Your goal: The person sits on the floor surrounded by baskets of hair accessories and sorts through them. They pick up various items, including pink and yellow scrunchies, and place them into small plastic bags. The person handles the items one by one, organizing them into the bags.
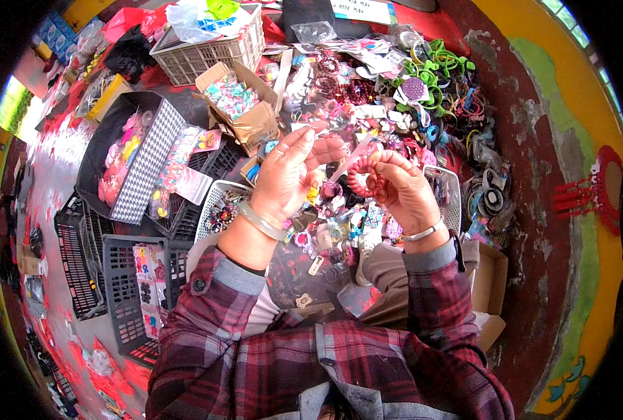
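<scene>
My right hand [406, 194] pinches a red spiral hair tie [354, 183] between thumb and fingers, above a pile of small accessories. A narrow pale strip [352, 157] slants beside the hair tie, pointing toward my left hand; whether it is attached cannot be made out. To the left, my left hand [283, 173] is raised with its fingers apart and nothing visible in it. Beneath both hands lies a dense heap of colourful hair ties and trinkets [395, 129]. White baskets stand by each wrist, the left basket [206, 222] holding small pieces and the right basket [453, 194] partly hidden.
An open cardboard box [259, 115] of wrapped pieces and a white crate [206, 56] stand behind the left hand. Further left are a houndstooth-edged fabric bin [147, 164] and a dark plastic crate [126, 294]. Green coils [437, 66] lie far right, near a worn wall [535, 231].
</scene>
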A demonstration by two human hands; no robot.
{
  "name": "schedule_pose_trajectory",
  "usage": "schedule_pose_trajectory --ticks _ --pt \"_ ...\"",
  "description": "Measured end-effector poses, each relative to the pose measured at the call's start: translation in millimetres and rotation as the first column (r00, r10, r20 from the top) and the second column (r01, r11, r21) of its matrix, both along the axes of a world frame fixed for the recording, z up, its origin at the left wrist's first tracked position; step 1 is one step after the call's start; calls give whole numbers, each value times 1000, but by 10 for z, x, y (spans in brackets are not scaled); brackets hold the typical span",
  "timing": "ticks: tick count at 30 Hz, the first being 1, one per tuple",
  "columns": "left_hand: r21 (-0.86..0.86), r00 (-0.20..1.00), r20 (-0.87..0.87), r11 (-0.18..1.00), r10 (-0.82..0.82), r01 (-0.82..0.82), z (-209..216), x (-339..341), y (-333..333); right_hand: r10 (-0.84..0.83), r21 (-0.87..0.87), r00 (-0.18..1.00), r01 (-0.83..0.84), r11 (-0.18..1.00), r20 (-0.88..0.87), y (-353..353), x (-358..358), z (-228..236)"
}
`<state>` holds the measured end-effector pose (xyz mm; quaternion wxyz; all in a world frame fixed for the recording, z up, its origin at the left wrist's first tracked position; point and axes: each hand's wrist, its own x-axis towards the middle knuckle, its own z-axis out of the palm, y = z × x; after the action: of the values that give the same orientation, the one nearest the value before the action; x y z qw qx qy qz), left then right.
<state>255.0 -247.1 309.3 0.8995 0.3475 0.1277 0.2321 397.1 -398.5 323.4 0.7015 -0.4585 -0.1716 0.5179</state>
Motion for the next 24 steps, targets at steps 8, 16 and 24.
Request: schedule_pose_trajectory --ticks 8,16,24 --pt "-23 997 -23 997 -70 70 41 17 -78 -44 -161 986 70 984 160 39 -84 65" --pt "117 889 -457 991 1 60 -68 9 -61 -121 -218 923 211 953 365 -13 -56 160" --pt "967 902 9 226 432 -118 -194 110 -189 -86 -148 748 240 959 658 13 -15 -34"
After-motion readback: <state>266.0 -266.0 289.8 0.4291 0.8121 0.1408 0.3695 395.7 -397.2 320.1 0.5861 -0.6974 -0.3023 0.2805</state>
